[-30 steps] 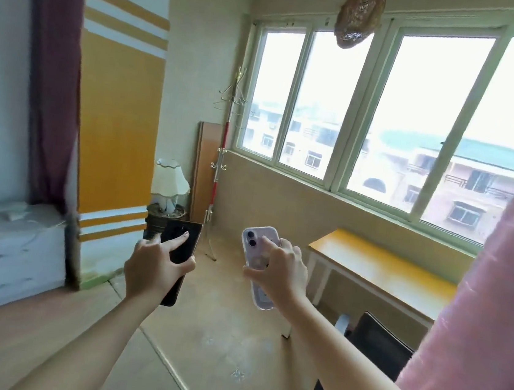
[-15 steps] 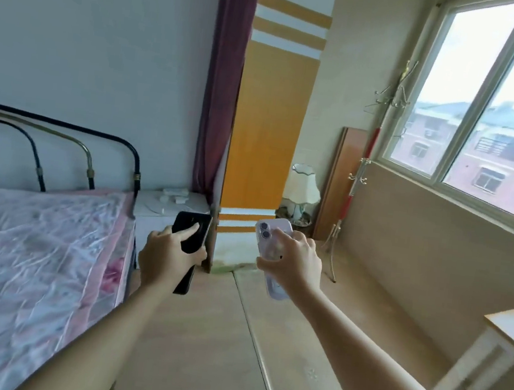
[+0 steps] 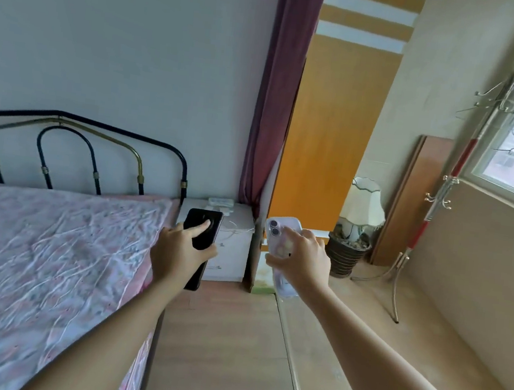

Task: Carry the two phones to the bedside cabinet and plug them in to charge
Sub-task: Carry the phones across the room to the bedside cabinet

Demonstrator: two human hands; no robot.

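Two phones sit mid-frame: the left hand [image 3: 179, 250] grips the black phone [image 3: 202, 236], the right hand [image 3: 301, 260] grips the lilac phone [image 3: 280, 232], both before the white bedside cabinet [image 3: 229, 256] beside the bed [image 3: 50, 251].

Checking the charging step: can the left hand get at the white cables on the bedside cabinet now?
Probably not yet: the left hand is full with the black phone, and the cabinet holding the cables looks farther ahead.

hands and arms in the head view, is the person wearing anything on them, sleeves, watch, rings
Nothing worn shows. The left hand and right hand are bare, with no gloves, and no rings visible on the fingers. Both forearms are bare to the frame edge: no sleeves, watch or bracelet.
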